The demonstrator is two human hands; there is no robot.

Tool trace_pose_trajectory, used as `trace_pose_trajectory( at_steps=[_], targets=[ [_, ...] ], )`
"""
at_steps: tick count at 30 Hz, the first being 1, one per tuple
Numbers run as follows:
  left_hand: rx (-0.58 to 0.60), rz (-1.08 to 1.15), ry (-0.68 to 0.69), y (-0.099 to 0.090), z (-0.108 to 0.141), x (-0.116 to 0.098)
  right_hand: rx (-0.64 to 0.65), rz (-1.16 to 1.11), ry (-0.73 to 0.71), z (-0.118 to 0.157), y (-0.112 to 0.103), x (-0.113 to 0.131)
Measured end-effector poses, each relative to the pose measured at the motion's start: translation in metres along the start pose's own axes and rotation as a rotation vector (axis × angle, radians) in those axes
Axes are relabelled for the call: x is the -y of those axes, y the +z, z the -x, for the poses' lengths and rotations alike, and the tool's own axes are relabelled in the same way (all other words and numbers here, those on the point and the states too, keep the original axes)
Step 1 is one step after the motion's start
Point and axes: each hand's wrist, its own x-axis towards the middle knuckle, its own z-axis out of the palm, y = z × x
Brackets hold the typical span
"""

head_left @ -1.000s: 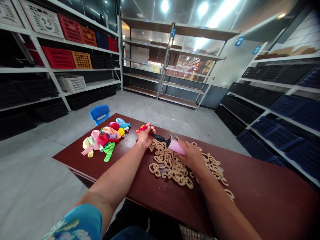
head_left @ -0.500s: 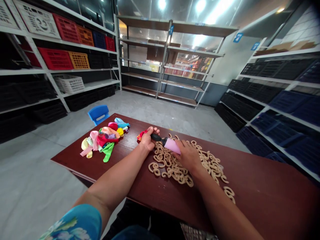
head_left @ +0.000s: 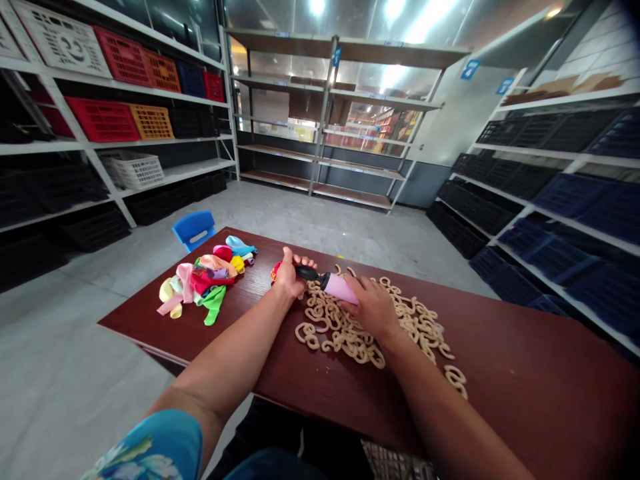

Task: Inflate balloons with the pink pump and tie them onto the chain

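Note:
A hand pump [head_left: 341,288] with a pale pink barrel and a black end [head_left: 307,273] is held above the table, tilted slightly down to the right. My right hand [head_left: 373,305] is closed around its pink barrel. The black end lies against the palm of my left hand [head_left: 294,271], which is turned up with the thumb raised and fingers curled partly around it. Just behind that hand shows a small red and yellow thing [head_left: 275,269], mostly hidden. Beneath the pump and my right hand spreads a pile of beige curved rings [head_left: 345,337]. Colourful limp balloons [head_left: 203,277] lie in a heap to the left.
The dark red-brown table [head_left: 520,360] runs in front of me. A blue chair [head_left: 194,229] stands beyond its far left edge. Racks with crates [head_left: 105,120] line the left wall, dark bins [head_left: 510,180] the right. A metal shelf unit [head_left: 320,160] stands at the back.
My left thumb has lifted and that hand has turned more palm up at the black end. The right hand keeps its hold on the barrel. The view has shifted slightly.

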Motion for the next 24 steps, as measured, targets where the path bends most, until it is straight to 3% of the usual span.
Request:
trace_pose_trajectory(
  at_steps=[10, 19, 24],
  targets=[
    [0.019, -0.016, 0.181, 0.025, 0.018, -0.011, -0.005, 0.175, 0.153, -0.002, -0.007, -0.004],
    [0.009, 0.004, 0.323, 0.024, 0.012, -0.053, 0.066, 0.189, 0.258, -0.001, -0.008, -0.036],
    [0.005, 0.020, 0.318, 0.021, 0.011, -0.051, 0.146, 0.184, 0.227, -0.001, -0.008, -0.038]
  ],
)
